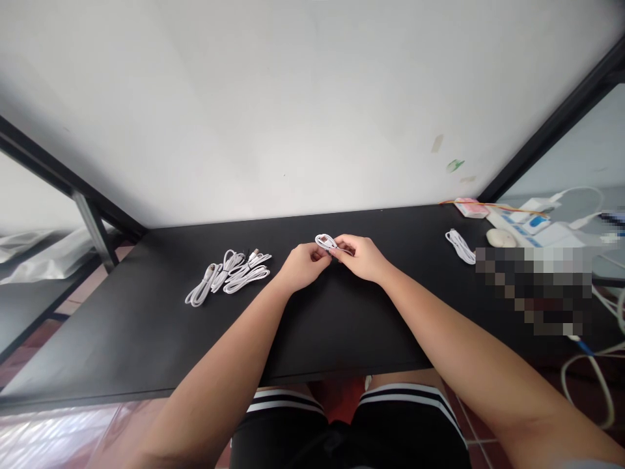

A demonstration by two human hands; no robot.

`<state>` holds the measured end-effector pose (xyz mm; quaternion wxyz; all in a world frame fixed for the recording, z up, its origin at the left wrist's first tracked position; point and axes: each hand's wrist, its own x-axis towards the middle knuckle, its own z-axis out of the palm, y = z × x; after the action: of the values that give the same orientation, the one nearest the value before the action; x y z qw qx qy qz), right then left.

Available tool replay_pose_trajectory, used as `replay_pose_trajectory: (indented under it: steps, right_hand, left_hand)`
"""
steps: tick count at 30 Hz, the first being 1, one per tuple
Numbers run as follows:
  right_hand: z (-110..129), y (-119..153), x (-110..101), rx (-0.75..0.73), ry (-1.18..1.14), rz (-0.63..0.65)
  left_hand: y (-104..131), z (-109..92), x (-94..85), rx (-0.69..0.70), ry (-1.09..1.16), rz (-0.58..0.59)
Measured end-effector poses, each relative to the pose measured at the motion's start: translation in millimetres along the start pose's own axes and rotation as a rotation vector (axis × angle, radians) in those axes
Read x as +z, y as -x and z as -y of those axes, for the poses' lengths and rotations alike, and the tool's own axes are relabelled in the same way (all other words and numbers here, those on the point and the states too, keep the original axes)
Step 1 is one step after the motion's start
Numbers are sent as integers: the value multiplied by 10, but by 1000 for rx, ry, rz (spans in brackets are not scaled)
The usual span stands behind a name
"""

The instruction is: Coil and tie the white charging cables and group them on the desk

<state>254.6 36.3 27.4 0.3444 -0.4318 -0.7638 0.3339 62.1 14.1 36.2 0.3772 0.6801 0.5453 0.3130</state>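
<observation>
Over the middle of the black table (pixel 342 332), both my hands meet around one coiled white cable (pixel 323 241). My left hand (pixel 307 264) pinches it from the left, fingers closed. My right hand (pixel 360 255) grips the same coil from the right, thumb and fingers pressed together. The loop sticks up beyond the fingertips; the lower part of the bundle is hidden behind my fingers. Left of my hands lies a group of coiled white cables (pixel 247 279), some with dark ties around them. Another coiled white cable (pixel 459 246) rests apart on the right.
A white computer mouse (pixel 501 238) and a power strip (pixel 512 225) with white plugs stand at the right end. A pink-and-white box (pixel 471 208) sits by the wall. Loose white cords (pixel 605 391) hang off the right side. Black metal posts flank the table.
</observation>
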Motion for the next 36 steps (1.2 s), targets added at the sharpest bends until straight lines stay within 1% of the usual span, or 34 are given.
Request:
replay_pose_trajectory:
  steps: [9,19,25,30,36]
  right_hand:
    - [27,7,-16,9,36,14]
    - [59,15,-35,21,85,47]
    - [52,6,-30,12,91,45]
    - [56,13,-39,9,86,62]
    - [17,2,-25,24,68,75]
  left_hand:
    - [6,3,3,5,-16,-4]
    - [18,-21,-5,15,-59,22]
    - [24,-29,-2,46,-102,32]
    - [28,-60,1,49,-128,13]
    - [15,-22,5,77,-128,17]
